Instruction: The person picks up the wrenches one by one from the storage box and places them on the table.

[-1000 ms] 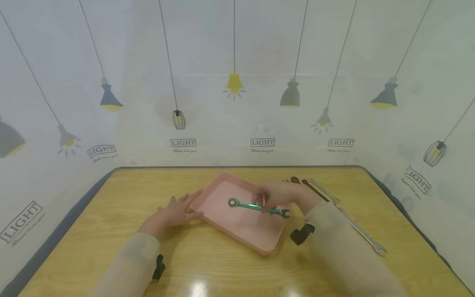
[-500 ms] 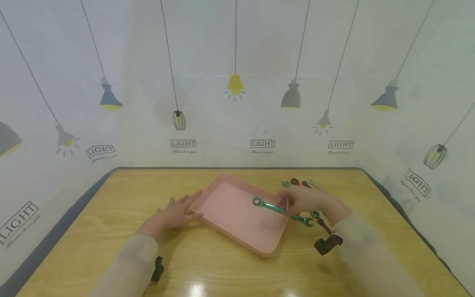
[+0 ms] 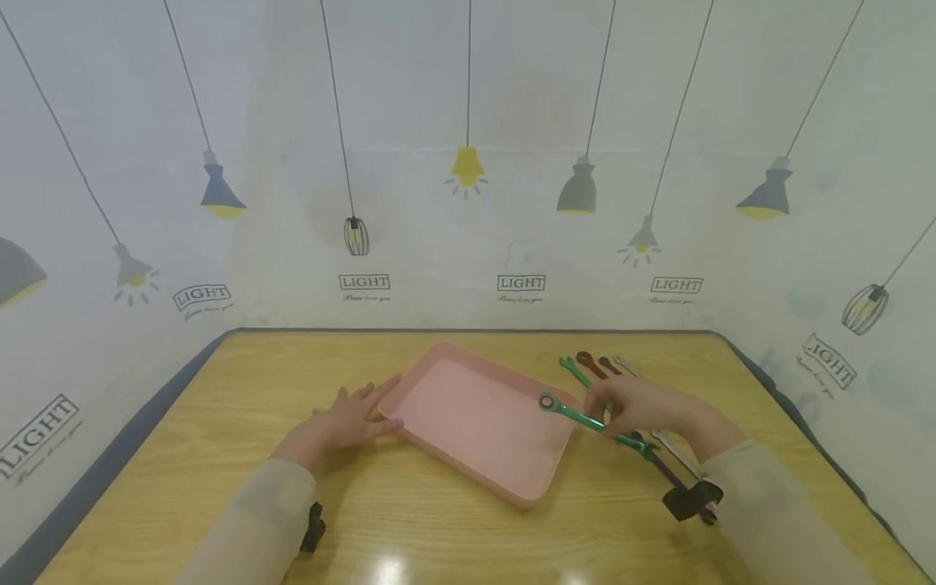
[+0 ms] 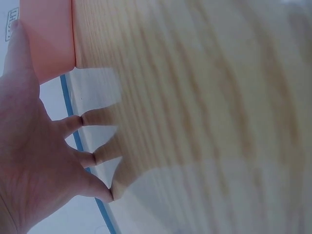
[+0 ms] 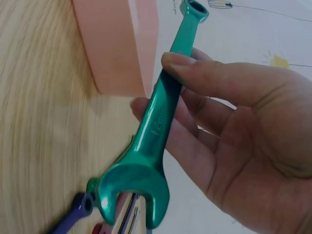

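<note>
My right hand (image 3: 647, 405) pinches a green combination wrench (image 3: 574, 413) between thumb and fingers, just past the right end of a pink tray (image 3: 468, 414). In the right wrist view the wrench (image 5: 155, 117) hangs above the table, its open end towards the camera and its ring end away. My left hand (image 3: 347, 420) rests at the tray's left corner, fingers spread, thumb against the rim. The left wrist view has that hand (image 4: 34, 141) beside the tray wall (image 4: 48, 39). Nothing lies in the tray.
Several wrenches lie on the table right of the tray, partly hidden by my right hand and arm: a second green wrench (image 3: 574, 370), a reddish-brown one (image 3: 591, 363), a purple one (image 3: 669, 475) and silver ones (image 3: 680, 453). A printed cloth wall (image 3: 439, 268) encloses the table's back and sides.
My right hand has carried the green wrench rightwards, from over the tray to beyond its right end. The left hand and the tray stay put.
</note>
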Available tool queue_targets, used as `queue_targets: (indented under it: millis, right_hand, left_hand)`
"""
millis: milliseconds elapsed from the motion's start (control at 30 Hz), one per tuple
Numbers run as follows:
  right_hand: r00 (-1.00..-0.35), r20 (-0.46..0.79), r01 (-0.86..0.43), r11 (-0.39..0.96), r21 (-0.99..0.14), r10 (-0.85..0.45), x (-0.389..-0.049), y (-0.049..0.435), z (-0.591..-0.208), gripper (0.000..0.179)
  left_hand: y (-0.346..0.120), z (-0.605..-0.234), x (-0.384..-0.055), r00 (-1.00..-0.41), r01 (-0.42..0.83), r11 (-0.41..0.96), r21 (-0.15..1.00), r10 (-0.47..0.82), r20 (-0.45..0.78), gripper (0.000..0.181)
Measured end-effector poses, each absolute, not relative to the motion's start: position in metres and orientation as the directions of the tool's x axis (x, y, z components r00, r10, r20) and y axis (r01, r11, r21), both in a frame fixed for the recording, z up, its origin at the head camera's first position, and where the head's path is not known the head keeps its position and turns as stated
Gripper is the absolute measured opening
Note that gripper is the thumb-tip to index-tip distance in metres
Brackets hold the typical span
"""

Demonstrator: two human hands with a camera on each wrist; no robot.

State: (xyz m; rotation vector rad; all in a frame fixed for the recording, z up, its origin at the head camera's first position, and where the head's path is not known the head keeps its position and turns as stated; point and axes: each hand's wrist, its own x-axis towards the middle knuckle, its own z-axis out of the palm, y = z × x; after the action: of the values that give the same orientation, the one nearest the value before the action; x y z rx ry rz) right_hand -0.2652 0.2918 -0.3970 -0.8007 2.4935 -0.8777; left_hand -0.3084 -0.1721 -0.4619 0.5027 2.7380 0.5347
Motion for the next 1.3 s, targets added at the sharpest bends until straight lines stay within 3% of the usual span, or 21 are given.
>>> queue_targets:
  millis: [467, 1300]
  right_hand:
    - [-0.82, -0.141, -0.324, 0.652, -0.686, -0.555, -0.251, 0.346, -0.401, 0.025]
    - [-0.912, -0.214, -0.096, 0.688, -0.719, -0.35, -0.223, 0.426, -0.415, 0.03]
  left_hand:
    - [-0.17, -0.46, -0.311, -0.887, 0.28, 0.869, 0.408, 0.397, -0.237, 0.09]
    - [-0.172, -0.455, -0.304, -0.889, 0.285, 0.869, 0.404, 0.397, -0.229, 0.084]
